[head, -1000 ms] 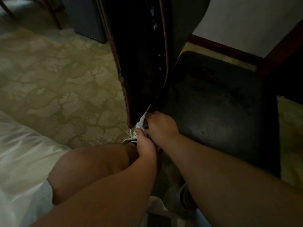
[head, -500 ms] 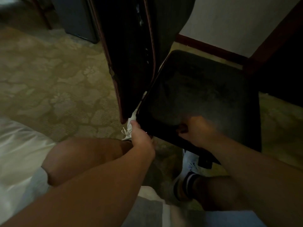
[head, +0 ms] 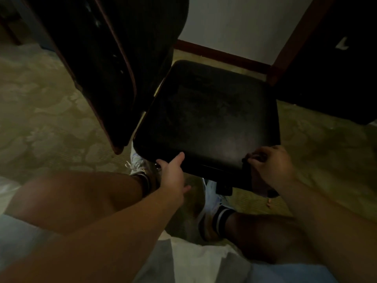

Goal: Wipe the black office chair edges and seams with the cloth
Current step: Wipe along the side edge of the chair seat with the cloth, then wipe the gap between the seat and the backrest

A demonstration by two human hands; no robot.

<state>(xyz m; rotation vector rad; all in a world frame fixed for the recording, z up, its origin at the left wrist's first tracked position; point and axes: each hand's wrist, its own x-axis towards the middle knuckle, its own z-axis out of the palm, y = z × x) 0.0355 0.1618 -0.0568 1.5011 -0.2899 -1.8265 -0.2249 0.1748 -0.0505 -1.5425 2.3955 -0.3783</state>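
One black padded office chair (head: 208, 119) stands on the patterned carpet (head: 51, 111) before a seated person, its seat's near edge between two hands. The left hand (head: 173, 172) grips the front-left corner; the right hand (head: 271, 164) curls over the front-right corner. No cloth shows, so the step looks like repositioning, with wiping probably next.

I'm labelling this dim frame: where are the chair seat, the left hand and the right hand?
chair seat (head: 208, 117): head view, middle of the black cushion.
left hand (head: 173, 173): head view, back of the hand.
right hand (head: 272, 167): head view, back of the hand.
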